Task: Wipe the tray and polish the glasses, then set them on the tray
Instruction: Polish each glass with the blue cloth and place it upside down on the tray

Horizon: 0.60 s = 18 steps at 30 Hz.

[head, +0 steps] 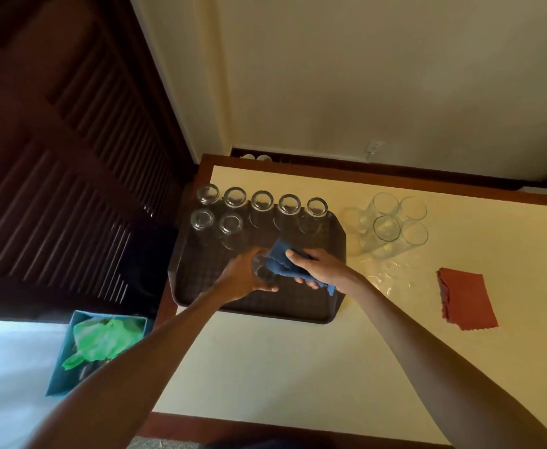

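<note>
Above a dark brown rectangular plastic tray (255, 314), the left hand (243, 277) has its fingers curled round a clear drinking glass (263, 269). At the glass's 3 o'clock, touching it, the right hand (314, 264) grips a blue microfibre cloth (281, 260). Seven clear glasses (260, 200) fill the tray's 12 o'clock side. The bare spot beside them lies nearer the left hand.

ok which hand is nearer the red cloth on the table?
Right. The right hand, holding the blue cloth, is over the tray, left of the red cloth; the left hand, gripping a glass, is even farther left.
</note>
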Motion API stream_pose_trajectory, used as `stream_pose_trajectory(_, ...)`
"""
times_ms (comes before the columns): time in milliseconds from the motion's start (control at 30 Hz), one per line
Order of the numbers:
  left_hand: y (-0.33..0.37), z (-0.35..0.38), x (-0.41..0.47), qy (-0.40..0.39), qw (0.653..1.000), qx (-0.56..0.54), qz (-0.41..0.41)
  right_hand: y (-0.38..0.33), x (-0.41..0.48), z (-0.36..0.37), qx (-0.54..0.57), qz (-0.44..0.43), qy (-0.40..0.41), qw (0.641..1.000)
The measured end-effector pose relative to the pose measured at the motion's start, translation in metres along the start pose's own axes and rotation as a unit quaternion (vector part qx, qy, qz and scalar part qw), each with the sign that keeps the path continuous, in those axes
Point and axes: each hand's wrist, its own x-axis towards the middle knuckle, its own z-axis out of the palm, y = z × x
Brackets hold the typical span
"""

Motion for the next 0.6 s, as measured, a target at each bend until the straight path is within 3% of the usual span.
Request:
stream_pose_trajectory(100,0.005,0.002,0.000,0.029,0.999,0.005,0.017,0.000,0.000,-0.001,-0.008,0.009,0.002,1.000)
stream_pose_trajectory(300,0.032,-0.019,0.005,-0.005,0.997,0.065,0.051,-0.013,-0.004,-0.014,-0.098,-0.011,0.027,0.995)
stream_pose_trajectory(467,0.069,-0.039,0.006,-0.005,0.984,0.156,0.084,-0.038,-0.011,-0.028,-0.186,-0.032,0.006,0.982)
stream_pose_trajectory(600,0.106,-0.058,0.005,-0.027,0.955,0.260,0.138,-0.062,-0.020,-0.039,-0.218,-0.006,-0.010,0.976)
